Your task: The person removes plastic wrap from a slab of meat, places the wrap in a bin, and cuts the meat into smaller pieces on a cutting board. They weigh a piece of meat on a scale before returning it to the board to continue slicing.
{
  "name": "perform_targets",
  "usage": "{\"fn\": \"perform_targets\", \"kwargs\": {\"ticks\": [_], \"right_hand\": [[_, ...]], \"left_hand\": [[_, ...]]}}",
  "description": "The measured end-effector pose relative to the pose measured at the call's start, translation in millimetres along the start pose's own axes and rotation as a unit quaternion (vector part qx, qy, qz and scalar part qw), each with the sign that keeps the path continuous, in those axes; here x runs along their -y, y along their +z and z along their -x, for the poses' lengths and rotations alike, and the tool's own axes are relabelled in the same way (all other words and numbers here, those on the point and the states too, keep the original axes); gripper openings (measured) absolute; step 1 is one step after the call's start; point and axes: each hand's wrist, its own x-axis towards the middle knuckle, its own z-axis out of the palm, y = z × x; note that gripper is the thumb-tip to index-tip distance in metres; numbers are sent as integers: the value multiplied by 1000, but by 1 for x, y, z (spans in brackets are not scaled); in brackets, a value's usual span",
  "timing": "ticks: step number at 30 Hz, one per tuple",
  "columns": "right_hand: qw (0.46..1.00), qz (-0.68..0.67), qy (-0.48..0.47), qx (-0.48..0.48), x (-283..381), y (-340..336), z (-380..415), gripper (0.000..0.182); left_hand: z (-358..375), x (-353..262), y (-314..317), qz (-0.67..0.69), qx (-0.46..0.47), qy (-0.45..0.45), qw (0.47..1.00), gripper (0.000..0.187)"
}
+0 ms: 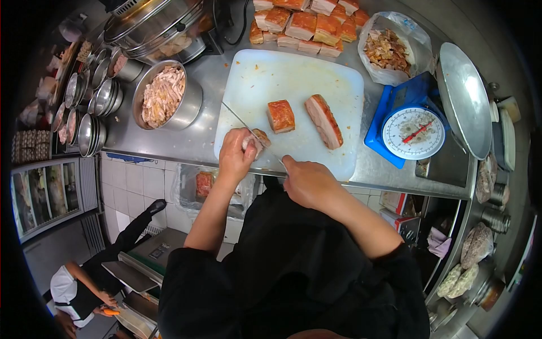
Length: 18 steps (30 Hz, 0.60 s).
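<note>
My right hand (309, 182) is closed around the handle of a knife (241, 120), whose thin blade slants up and left across the near left part of the white cutting board (293, 73). My left hand (235, 151) grips a small piece of crisp-skinned roast pork (261, 137), its fingers curled right beside the blade. The blade overlaps that piece in this view. A squarish block of roast pork (281, 116) lies just beyond it, skin side up. Farther right on the board rests a longer slab of pork belly (324, 121).
Stacked pork blocks (307, 25) and a bag of browned scraps (388, 51) sit behind the board. At right stands a blue scale (414, 133); at left, a steel pot of sliced meat (165, 97). A co-worker (73, 282) holds something orange at lower left.
</note>
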Motion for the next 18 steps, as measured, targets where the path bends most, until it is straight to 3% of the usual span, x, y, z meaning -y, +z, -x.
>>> {"fn": "perform_targets", "kwargs": {"ticks": [8, 14, 18], "right_hand": [[999, 1, 11, 40, 1, -23, 43, 26], [1000, 1, -13, 13, -8, 3, 4, 29], [999, 7, 6, 38, -3, -13, 22, 29]], "left_hand": [[-1, -5, 6, -4, -9, -46, 999, 24], [-1, -2, 8, 6, -12, -51, 999, 22], [1, -4, 9, 1, -15, -60, 998, 23]]}}
